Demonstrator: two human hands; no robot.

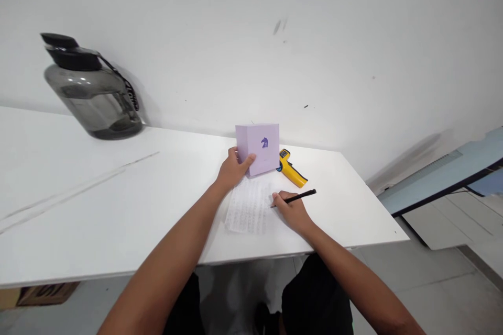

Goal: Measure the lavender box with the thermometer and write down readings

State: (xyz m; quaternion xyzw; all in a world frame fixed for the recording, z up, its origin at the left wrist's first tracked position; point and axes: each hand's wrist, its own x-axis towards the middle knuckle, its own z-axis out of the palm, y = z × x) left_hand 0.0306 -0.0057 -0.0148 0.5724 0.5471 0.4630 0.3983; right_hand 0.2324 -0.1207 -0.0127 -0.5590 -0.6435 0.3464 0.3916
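My left hand [234, 167] grips a lilac box or folded card [264, 149] by its lower left edge, thumb on the front and fingers around the side. A dark purple horse-head mark is printed on its front, and it stands tilted on the table. In my right hand [291, 210] is a black pen [302, 196], its tip down at the right edge of a sheet of paper [248, 207]. Rows of writing, too small to read, cover the thin sheet. Just right of the lilac item lies a yellow and black infrared thermometer gun [291, 170].
A large grey see-through water bottle [96, 97] with a black lid stands at the back left against the wall. The white table [118, 209] ends at the right, near a pale blue panel [432, 172]. A cardboard box [49, 293] sits below the table at the left.
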